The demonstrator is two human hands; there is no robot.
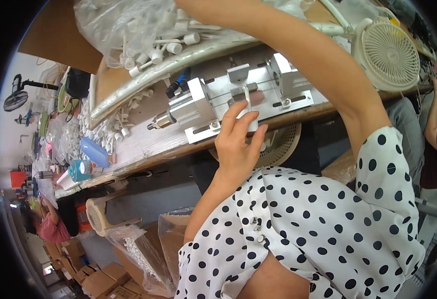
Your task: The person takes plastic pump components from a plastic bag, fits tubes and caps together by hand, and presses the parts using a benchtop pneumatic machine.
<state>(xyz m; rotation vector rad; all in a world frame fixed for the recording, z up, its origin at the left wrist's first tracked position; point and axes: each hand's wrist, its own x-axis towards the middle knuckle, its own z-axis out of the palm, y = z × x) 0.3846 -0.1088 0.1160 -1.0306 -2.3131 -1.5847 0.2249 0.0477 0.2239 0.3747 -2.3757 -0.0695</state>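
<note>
My left hand (238, 142) is at the front of a silver metal fixture (196, 102), its fingers and thumb closed round a white plastic part with a thin stem (247, 93). The stem points up toward the small metal block (238, 73) in the middle of the fixture. My right arm (308, 52) stretches over the fixture to the far side of the bench. There my right hand (198, 9) is at a clear plastic bag (114, 22) of white capped plastic parts (173, 48); its fingers are cut off by the upper edge.
A white fan (390, 55) stands right of the fixture. More loose white parts (119, 124), a blue case (95, 152) and a teal jar (80, 170) lie to the left. Below the bench edge are a round basket (283, 144) and cardboard boxes (99, 281). Other people work at both sides.
</note>
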